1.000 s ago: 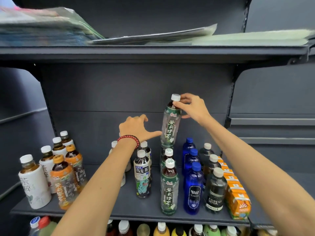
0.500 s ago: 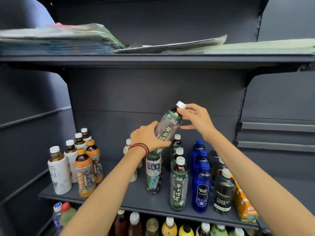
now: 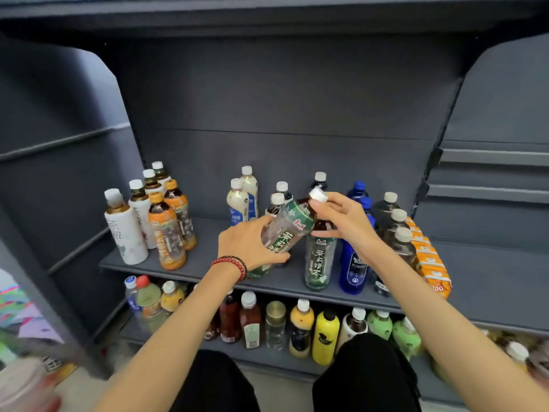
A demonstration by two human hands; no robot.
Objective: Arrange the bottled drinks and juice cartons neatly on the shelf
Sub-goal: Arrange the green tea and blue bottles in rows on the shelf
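Observation:
A green-labelled tea bottle (image 3: 289, 226) with a white cap is tilted above the dark shelf (image 3: 208, 260). My left hand (image 3: 248, 245) grips its lower body. My right hand (image 3: 341, 217) pinches its neck just under the cap. Under my hands stands a second bottle of the same green tea (image 3: 319, 263). To its right are blue soda bottles (image 3: 353, 269), dark soda bottles (image 3: 399, 233) and a row of orange juice cartons (image 3: 430, 260). Milky bottles (image 3: 242, 200) stand behind my left hand.
White and orange tea bottles (image 3: 148, 218) are grouped at the shelf's left end. The lower shelf (image 3: 276, 359) carries a row of mixed bottles. My dark-trousered knees show at the bottom. Blurred colourful items lie at the far left.
The green tea bottle has come down and toward me, tilting further, with both hands on it. My view has dropped, so the top shelf's papers are out of sight and the lower shelf shows.

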